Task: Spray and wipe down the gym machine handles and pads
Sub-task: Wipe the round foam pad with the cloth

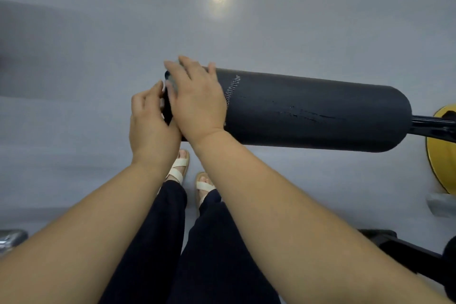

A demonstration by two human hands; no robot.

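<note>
Standing in sandals (179, 168) on a pale grey floor (98, 57), we work at the free end of a black foam roller pad (320, 111), which juts out level in front of us from a dark bar (431, 126) beside a yellow plate (441, 155) at the right edge. Our right hand (197, 99) lies flat over the top of the pad's end, fingers straight and spread, pressing down. Our left hand (151, 121) is curled against the end face just beside it; whether it grips anything there we cannot tell. A greyish patch (171, 81) shows under the right fingertips, perhaps a cloth, too small to be sure. No spray bottle is in view. We judge this to be the wiping step, begun at the pad's tip. The next move would call for sweeping along and around the pad toward the bar, over its scuffed middle.
</note>
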